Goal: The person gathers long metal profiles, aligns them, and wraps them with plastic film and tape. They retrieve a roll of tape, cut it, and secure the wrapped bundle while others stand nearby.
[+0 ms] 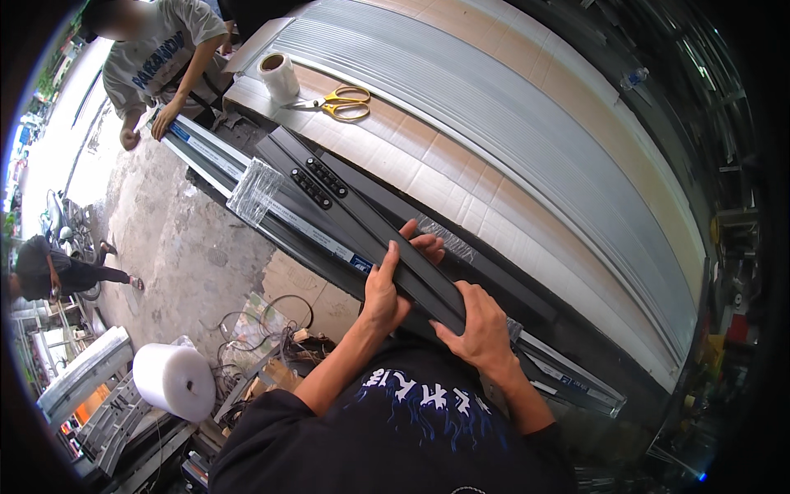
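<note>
A pair of dark grey metal profiles (370,232), lying side by side, slants across the middle in front of me. Black fittings (319,183) with a row of small round parts sit on them toward the far end. My left hand (393,284) wraps around the profiles from below, thumb on the near side and fingertips showing beyond. My right hand (480,328) grips their near end. Beneath them lies a long bundle of profiles (309,235) with printed labels, bound by a band of clear film (255,194).
A person (156,58) at the far left has a hand on the bundle's far end. Yellow-handled scissors (346,104) and a film roll (280,78) lie on cardboard beside ribbed grey panels (494,90). A large white roll (174,380) stands lower left; another person (62,267) is beyond.
</note>
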### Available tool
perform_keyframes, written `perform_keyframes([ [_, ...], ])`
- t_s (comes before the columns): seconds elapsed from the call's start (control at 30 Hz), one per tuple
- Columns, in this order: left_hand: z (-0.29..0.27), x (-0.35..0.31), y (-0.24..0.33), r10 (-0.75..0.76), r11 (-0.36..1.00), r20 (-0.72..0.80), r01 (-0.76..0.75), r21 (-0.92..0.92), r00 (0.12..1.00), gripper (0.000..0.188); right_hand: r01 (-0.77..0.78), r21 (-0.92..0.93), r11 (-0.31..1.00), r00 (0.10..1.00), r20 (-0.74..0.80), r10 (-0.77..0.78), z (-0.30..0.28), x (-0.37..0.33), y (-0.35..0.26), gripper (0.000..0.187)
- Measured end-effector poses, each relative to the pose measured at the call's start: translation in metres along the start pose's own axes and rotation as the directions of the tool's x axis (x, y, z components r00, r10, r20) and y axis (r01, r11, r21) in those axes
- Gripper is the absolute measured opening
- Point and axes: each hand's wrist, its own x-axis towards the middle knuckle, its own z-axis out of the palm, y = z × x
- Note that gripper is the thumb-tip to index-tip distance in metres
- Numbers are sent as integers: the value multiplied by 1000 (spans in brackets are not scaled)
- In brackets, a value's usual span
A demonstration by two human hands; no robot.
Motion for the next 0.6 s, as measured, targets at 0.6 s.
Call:
perform_keyframes([
  [0.6,24,-14,110,-300,3,543,-568,823,784,46,-266,153,952,899,396,187,-32,50,56,76],
])
